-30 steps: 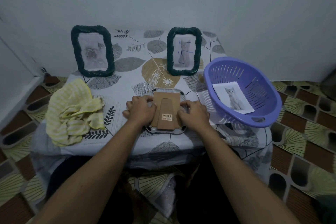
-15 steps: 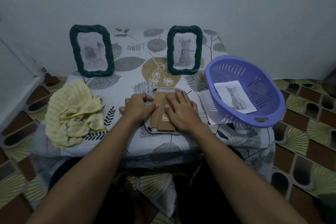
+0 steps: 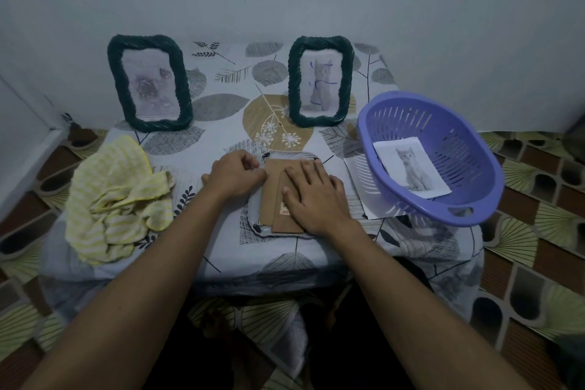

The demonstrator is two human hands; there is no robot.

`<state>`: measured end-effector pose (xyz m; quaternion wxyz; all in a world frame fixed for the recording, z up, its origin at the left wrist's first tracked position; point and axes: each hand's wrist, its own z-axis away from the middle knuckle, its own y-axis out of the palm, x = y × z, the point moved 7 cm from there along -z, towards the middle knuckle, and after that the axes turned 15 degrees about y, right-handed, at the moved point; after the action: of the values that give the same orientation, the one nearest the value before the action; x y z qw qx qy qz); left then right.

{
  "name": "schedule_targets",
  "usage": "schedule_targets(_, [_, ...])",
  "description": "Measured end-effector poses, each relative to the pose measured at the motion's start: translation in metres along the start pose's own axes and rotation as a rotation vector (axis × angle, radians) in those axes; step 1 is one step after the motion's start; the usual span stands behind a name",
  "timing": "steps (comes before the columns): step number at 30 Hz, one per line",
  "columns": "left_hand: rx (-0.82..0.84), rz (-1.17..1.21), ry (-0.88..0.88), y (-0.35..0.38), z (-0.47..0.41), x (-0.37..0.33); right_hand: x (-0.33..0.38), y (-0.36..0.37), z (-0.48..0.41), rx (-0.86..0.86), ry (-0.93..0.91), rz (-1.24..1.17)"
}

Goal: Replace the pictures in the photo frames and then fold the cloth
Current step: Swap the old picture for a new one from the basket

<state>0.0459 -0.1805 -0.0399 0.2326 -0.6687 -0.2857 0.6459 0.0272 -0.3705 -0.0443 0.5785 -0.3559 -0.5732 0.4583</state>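
From my remote seat I judged the job to be partway through the frames, with the cloth not begun. One frame (image 3: 254,215) lay face down in the middle of the table (image 3: 221,250), its cardboard back (image 3: 270,187) turned up and the fold-out stand lying flat on it. The right hand (image 3: 316,196) rested flat on that back, fingers straight and spread, holding nothing, only pressing down. The left hand (image 3: 235,174) sat at the back's upper left edge with its fingers curled in; I could not tell whether they pinched a clip there or merely pushed against the edge. That looked to me like either closing the back or opening it, and the view could not settle which. Two more frames stood upright near the wall: the left standing frame (image 3: 148,85) showed a pale flower-like picture, the right standing frame (image 3: 320,81) a cat. A cat print (image 3: 411,168) lay loose in the purple basket (image 3: 459,149) to the right, and a white sheet (image 3: 357,180) poked out from under it. So I guessed at least one picture had yet to go in. The yellow striped cloth (image 3: 117,196) lay crumpled at the left of the table, well apart from both hands and entirely unfolded.
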Motion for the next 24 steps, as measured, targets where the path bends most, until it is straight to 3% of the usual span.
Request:
schedule_targets(5, [-0.192, -0.087, 0.057, -0.008, -0.008, -0.008, 0.002, 0.0, 0.003, -0.027, 0.001, -0.021])
schedule_targets(11, [-0.171, -0.105, 0.213, 0.007, -0.023, -0.014, -0.001, -0.001, -0.002, -0.047, 0.004, -0.023])
schedule_targets(15, [-0.254, -0.125, 0.25, 0.007, -0.017, -0.013, -0.001, 0.001, -0.001, -0.045, 0.004, -0.027])
schedule_targets(24, [-0.151, -0.132, 0.099, 0.012, -0.029, -0.008, 0.0, 0.0, 0.0, -0.038, 0.01, -0.018])
